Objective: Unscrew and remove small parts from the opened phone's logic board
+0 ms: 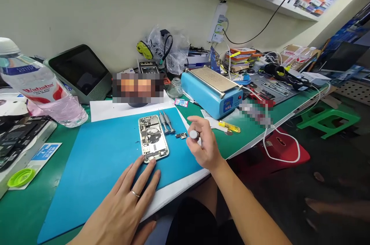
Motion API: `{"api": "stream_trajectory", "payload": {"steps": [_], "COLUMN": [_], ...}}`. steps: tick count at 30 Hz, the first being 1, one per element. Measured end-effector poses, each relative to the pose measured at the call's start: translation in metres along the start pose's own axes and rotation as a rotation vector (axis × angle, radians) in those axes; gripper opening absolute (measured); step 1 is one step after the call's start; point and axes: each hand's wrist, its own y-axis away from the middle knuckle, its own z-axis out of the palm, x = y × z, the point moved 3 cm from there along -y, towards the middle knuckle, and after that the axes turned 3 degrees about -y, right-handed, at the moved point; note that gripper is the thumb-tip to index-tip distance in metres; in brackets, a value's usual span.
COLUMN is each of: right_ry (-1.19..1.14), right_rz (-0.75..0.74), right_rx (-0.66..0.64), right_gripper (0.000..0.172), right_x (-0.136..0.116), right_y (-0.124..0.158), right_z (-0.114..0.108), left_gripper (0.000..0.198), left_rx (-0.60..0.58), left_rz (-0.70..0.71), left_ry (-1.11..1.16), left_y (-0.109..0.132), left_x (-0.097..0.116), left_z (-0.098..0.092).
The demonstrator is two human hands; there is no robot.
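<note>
An opened smartphone (153,137) lies on the blue mat (95,156), its inner boards and a white round-marked middle showing. My left hand (120,195) is spread, with a ring on one finger and fingertips at the phone's lower edge. In my right hand (204,146), a screwdriver (194,134) is held between curled fingers; only its round grey end faces me, and its tip is hidden. Two grey screwdrivers (165,122) rest just right of the phone. A small dark phone part (181,136) sits between them and my right hand.
A blue heating plate machine (208,94) stands behind, with a yellow-handled cutter (229,126) in front. At left are a water bottle (43,87), a green cap (21,177) and a grey screen device (81,71). A glass jar (175,88) stands at the back. White cable (281,160) hangs off the edge.
</note>
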Motion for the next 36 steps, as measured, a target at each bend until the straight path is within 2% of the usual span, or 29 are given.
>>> {"api": "stream_trajectory", "payload": {"steps": [2, 5, 9, 14, 18, 20, 22, 24, 27, 29, 33, 36], "right_ry": [-0.037, -0.101, -0.107, -0.008, 0.139, 0.229, 0.246, 0.211, 0.190, 0.109, 0.039, 0.016], "right_rz": [-0.016, -0.017, 0.006, 0.044, -0.041, -0.153, -0.296, -0.404, -0.579, -0.619, -0.580, -0.573], "right_rx": [-0.038, -0.072, -0.064, 0.017, 0.044, -0.067, -0.297, -0.527, -0.795, -0.938, -1.104, -1.133], "right_gripper": [0.045, 0.050, 0.054, 0.051, 0.058, 0.057, 0.056, 0.060, 0.041, 0.030, 0.022, 0.024], "right_x": [0.004, 0.012, 0.022, 0.023, 0.016, 0.008, -0.004, -0.017, -0.034, -0.040, -0.037, -0.028], "right_y": [0.000, 0.000, -0.002, -0.001, 0.002, -0.004, -0.020, -0.043, -0.082, -0.102, -0.119, -0.116], "right_z": [0.004, 0.011, 0.012, 0.010, 0.007, 0.006, 0.011, 0.025, 0.066, 0.100, 0.154, 0.171], "left_gripper": [0.072, 0.073, 0.072, 0.077, 0.079, 0.077, 0.072, 0.068, 0.060, 0.056, 0.055, 0.054], "left_rx": [-0.043, -0.175, -0.279, -0.303, -0.277, -0.248, -0.224, -0.216, -0.212, -0.209, -0.198, -0.192], "left_rz": [-0.014, -0.063, -0.043, -0.037, -0.054, -0.063, -0.078, -0.093, -0.106, -0.116, -0.125, -0.117], "left_ry": [0.002, 0.033, 0.074, 0.100, 0.100, 0.090, 0.072, 0.046, 0.014, -0.001, -0.030, -0.040], "left_y": [-0.001, -0.004, -0.008, -0.012, -0.013, -0.012, -0.011, -0.010, -0.011, -0.011, -0.012, -0.012], "left_x": [0.002, 0.002, 0.000, -0.003, -0.003, -0.002, 0.000, 0.001, 0.001, -0.001, -0.006, -0.009], "left_z": [-0.006, -0.016, -0.022, -0.023, -0.021, -0.018, -0.015, -0.013, -0.013, -0.015, -0.020, -0.022]}}
